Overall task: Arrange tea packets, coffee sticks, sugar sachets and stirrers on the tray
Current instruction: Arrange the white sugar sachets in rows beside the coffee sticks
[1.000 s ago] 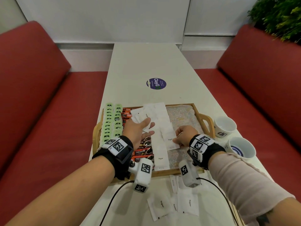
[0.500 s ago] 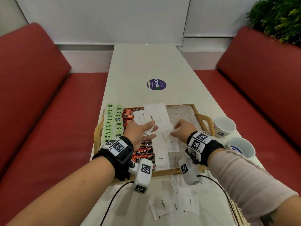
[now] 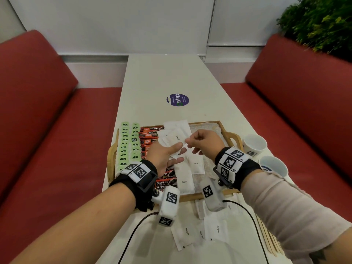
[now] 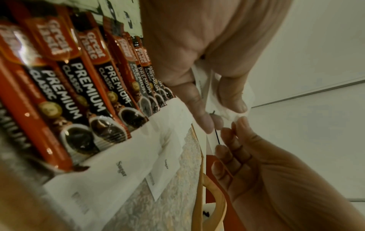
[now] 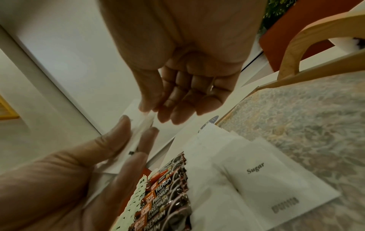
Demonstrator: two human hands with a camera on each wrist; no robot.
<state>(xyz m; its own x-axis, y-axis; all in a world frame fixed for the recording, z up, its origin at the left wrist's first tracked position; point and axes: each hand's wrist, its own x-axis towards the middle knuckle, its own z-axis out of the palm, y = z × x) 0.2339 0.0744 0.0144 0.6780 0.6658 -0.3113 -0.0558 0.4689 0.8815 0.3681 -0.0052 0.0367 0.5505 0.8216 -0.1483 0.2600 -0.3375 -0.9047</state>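
A wooden tray (image 3: 192, 197) holds two columns of green tea packets (image 3: 129, 143), a column of red coffee sticks (image 3: 150, 136) and a row of white sugar sachets (image 3: 183, 178). Above the tray my left hand (image 3: 180, 152) grips a small stack of sugar sachets (image 3: 176, 140) between thumb and fingers. My right hand (image 3: 187, 142) meets it and pinches the edge of one sachet (image 5: 145, 124) from that stack. The left wrist view shows the held sachets (image 4: 209, 87) over the coffee sticks (image 4: 82, 96). Wooden stirrers (image 3: 268, 237) lie on the table at the near right.
More sugar sachets (image 3: 190, 233) lie loose on the white table in front of the tray. Two white cups (image 3: 254, 144) (image 3: 273, 166) stand right of the tray. Red benches flank the table, and a purple sticker (image 3: 177, 100) marks its middle.
My right hand has risen from the sachet row on the tray and moved left to the stack in my left hand. The left hand has hardly moved.
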